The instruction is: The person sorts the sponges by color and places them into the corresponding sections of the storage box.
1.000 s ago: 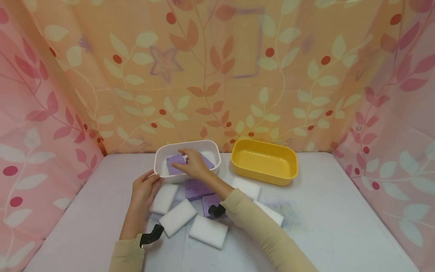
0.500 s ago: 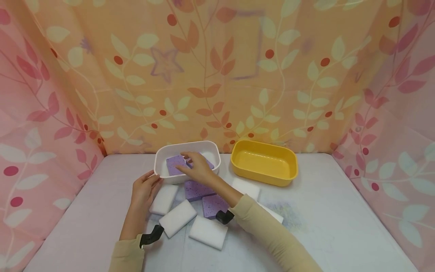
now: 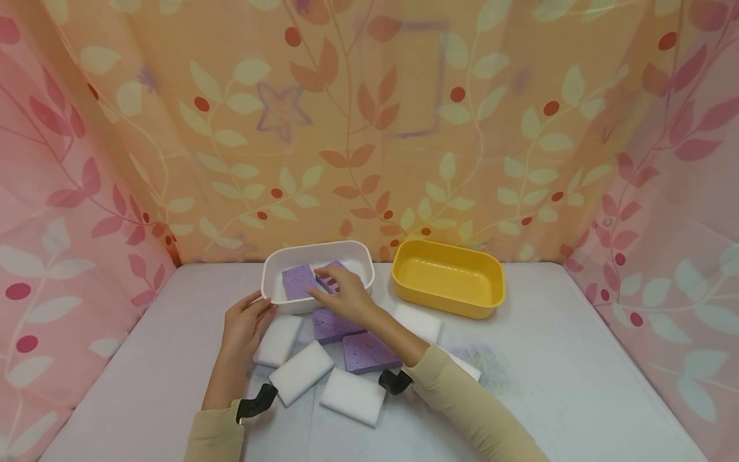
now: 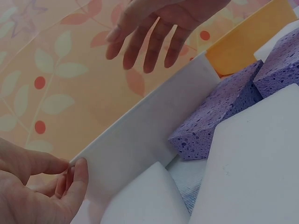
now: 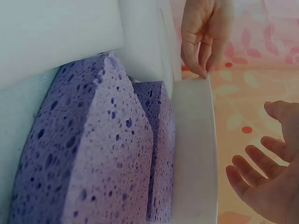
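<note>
My left hand (image 3: 245,324) pinches the near left corner of the white tub's rim between thumb and fingers, as the left wrist view shows. Inside the white tub (image 4: 140,135) lie two purple sponges, one at the left (image 3: 297,282) and another (image 3: 336,264) partly behind my right hand. Above the tub's near right side hovers my right hand (image 3: 349,298), fingers spread and holding nothing. Just in front of the tub, one purple sponge (image 5: 163,140) lies against its wall. A nearer purple sponge (image 3: 369,351) is under my right forearm.
Several white sponge blocks (image 3: 302,372) lie on the white-covered table (image 3: 554,359) around the purple ones; my right arm hides part of some. A yellow tub (image 3: 450,301) stands right of the white one. Patterned curtains (image 3: 369,128) enclose the back and sides.
My right hand has drawn back to the right and slightly nearer, uncovering more of the sponges in the white tub. The left hand keeps its hold on the rim.
</note>
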{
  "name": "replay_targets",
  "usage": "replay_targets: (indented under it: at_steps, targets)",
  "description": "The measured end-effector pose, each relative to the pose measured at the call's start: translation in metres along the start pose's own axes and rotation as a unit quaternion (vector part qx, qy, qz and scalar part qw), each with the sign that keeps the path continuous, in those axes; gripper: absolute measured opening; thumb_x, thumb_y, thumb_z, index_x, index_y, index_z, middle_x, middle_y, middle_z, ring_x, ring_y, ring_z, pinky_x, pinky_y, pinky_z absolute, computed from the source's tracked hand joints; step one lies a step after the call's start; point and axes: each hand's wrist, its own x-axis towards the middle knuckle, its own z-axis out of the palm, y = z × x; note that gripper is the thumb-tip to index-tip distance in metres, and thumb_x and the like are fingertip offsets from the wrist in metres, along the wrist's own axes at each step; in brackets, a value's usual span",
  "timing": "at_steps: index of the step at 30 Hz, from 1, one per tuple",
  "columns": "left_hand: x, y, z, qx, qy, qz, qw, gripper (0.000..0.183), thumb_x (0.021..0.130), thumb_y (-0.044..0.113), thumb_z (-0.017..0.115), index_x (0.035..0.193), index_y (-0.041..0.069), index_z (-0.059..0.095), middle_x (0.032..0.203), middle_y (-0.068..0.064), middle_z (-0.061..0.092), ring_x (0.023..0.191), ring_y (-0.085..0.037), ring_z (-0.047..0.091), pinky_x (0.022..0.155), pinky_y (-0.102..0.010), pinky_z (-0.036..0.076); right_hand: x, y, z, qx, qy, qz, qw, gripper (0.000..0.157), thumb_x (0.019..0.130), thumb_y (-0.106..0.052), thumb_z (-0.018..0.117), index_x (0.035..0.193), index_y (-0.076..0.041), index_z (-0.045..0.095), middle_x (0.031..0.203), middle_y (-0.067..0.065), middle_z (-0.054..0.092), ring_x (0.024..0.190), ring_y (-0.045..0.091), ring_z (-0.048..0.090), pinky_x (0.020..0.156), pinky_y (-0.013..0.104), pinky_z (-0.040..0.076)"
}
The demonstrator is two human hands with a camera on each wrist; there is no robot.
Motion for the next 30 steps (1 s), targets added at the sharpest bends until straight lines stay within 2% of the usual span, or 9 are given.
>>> replay_targets:
  at_steps: [2,11,16,19,23,30]
  targets:
    - [0.001,0.000,0.000,-0.001,0.003,-0.002,1.0000,0.061,0.105,-0.006,0.053,0.161,-0.011,0.028,0.133,-0.016,0.051,0.083,0.000,0.068,0.094,-0.018,0.058,-0.002,0.000,-0.002,-0.001,-0.003,0.001,1.000,0.043,0.098,-0.018,0.075,0.134,0.004,0.066,0.130,0.023,0.069,0.113,0.044,0.069,0.096,0.049,0.061]
    - [0.000,0.001,0.000,0.003,0.001,-0.006,1.0000,0.062,0.105,-0.005,0.054,0.161,-0.010,0.028,0.136,-0.018,0.049,0.090,-0.003,0.069,0.094,-0.019,0.058,-0.016,-0.004,-0.010,0.005,-0.012,-0.012,1.000,0.044,0.097,-0.014,0.076,0.137,0.002,0.065,0.133,0.020,0.069,0.115,0.043,0.067,0.098,0.052,0.060]
    - [-0.001,0.001,0.001,-0.002,0.000,-0.004,1.0000,0.062,0.105,-0.006,0.054,0.160,-0.011,0.028,0.130,-0.015,0.053,0.091,-0.003,0.069,0.093,-0.018,0.058,-0.024,-0.007,-0.016,0.004,-0.015,-0.012,1.000,0.046,0.097,-0.012,0.077,0.139,0.000,0.065,0.130,0.019,0.070,0.116,0.041,0.068,0.096,0.040,0.062]
    - [-0.001,0.001,0.001,-0.006,-0.001,-0.005,1.0000,0.062,0.105,-0.006,0.054,0.161,-0.011,0.027,0.127,-0.013,0.054,0.091,-0.003,0.069,0.093,-0.018,0.058,-0.027,-0.008,-0.019,0.015,-0.014,-0.012,1.000,0.045,0.096,-0.012,0.077,0.138,0.000,0.065,0.129,0.020,0.071,0.116,0.042,0.068,0.095,0.037,0.062]
    - [0.000,0.001,0.001,-0.005,0.001,-0.008,1.0000,0.061,0.106,-0.006,0.053,0.161,-0.010,0.027,0.133,-0.017,0.051,0.092,-0.004,0.069,0.093,-0.018,0.058,-0.032,-0.006,-0.023,0.017,-0.015,-0.010,1.000,0.044,0.097,-0.014,0.077,0.138,-0.002,0.066,0.132,0.017,0.070,0.115,0.039,0.069,0.096,0.037,0.062]
    - [0.000,0.000,0.000,-0.002,-0.003,-0.012,0.9999,0.062,0.106,-0.005,0.052,0.162,-0.009,0.026,0.143,-0.022,0.044,0.094,-0.004,0.069,0.094,-0.018,0.058,-0.042,-0.001,-0.029,0.012,-0.023,-0.011,1.000,0.044,0.098,-0.015,0.076,0.138,0.000,0.065,0.132,0.020,0.070,0.115,0.036,0.070,0.098,0.046,0.061]
